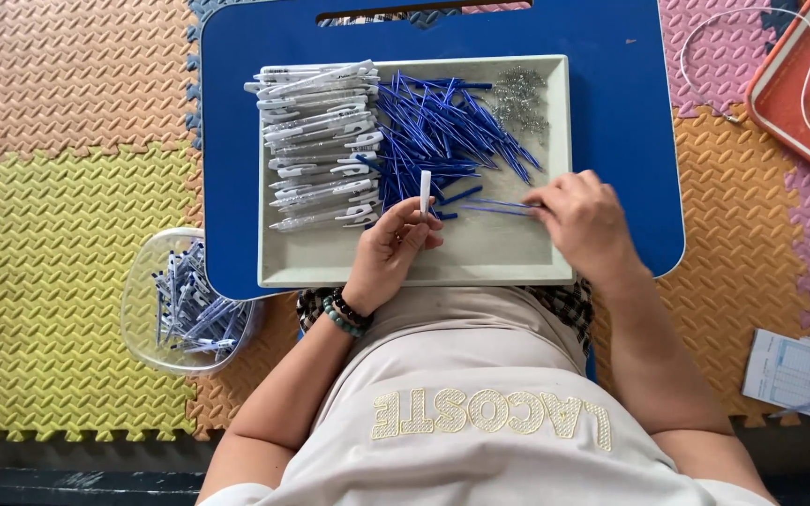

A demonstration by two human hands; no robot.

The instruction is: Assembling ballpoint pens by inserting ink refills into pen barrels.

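Left hand (388, 251) pinches a white barrel (426, 192) upright; right hand (585, 220) pinches a refill (499, 205) near the tray's (480, 267) right edge. The thin refill could slip or bend.

Your left hand (394, 245) holds a short white plastic pen barrel (426, 192) upright over the shallow grey rectangular tray (480, 262). Your right hand (585, 220) pinches a thin blue pen refill (499, 206) at the right, near edge of the blue refill pile (442, 131). White pen barrels (321, 141) lie stacked left of it.
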